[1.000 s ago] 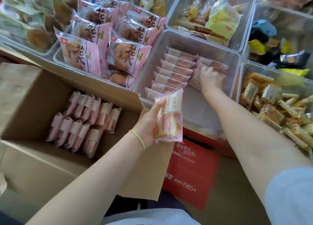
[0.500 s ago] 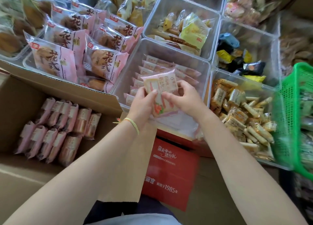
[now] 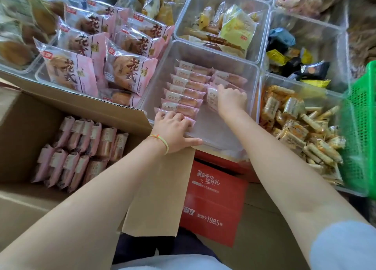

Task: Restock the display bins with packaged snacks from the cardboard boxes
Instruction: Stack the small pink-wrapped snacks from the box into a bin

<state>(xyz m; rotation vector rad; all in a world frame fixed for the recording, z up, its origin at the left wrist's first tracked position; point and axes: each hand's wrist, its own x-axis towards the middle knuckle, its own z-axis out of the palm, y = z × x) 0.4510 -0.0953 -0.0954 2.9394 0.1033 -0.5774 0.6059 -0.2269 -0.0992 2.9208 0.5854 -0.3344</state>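
Note:
A clear display bin (image 3: pixel 255 95) holds a row of pink snack packets (image 3: pixel 184 92) on its left side and a shorter row behind my right hand. My right hand (image 3: pixel 232 103) reaches into the bin and grips a pink-and-white snack packet (image 3: pixel 212 99), standing it at the near end of the right row. Resting on the nearest packets of the left row is my left hand (image 3: pixel 173 127), its thumb stretched along the bin's front rim. An open cardboard box (image 3: pixel 24 127) at the left holds several more pink packets (image 3: pixel 81 147).
Clear bins surround the middle one: large pink bread bags (image 3: pixel 81 72) to the left, yellow packets (image 3: pixel 236 29) behind, wrapped bars (image 3: pixel 299 127) to the right. At the far right is a green basket (image 3: pixel 362 131). Under the bin sits a red box (image 3: pixel 213 198).
Both hands held the packet together above the bin half a second ago. My right hand has carried it down into the right row, and my left hand has dropped onto the left row's near end.

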